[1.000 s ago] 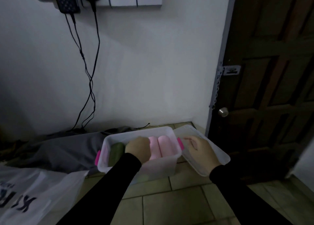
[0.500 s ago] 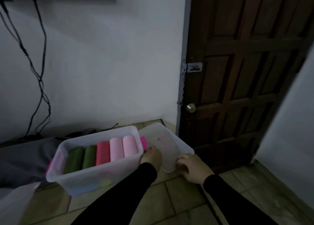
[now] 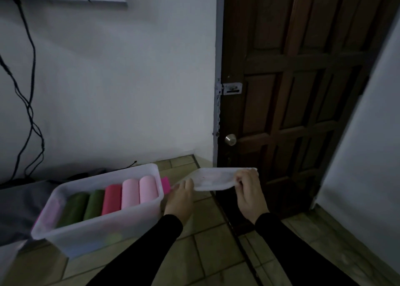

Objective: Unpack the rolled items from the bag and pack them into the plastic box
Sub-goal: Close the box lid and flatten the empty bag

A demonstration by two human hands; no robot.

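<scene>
Tiled floor (image 3: 207, 253) by the door (image 3: 303, 80): both hands pinch the lid (image 3: 213, 178), left (image 3: 179, 199) and right (image 3: 249, 192) at opposite ends, box (image 3: 104, 227) left of them.

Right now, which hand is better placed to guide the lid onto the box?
Left hand: it grips the lid edge nearest the plastic box; the right hand holds the far end.

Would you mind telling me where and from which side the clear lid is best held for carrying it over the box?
Probably by its two short ends, from either side: the lid is long, thin and near level. The left hand and right hand already pinch opposite ends, beside the plastic box.
</scene>
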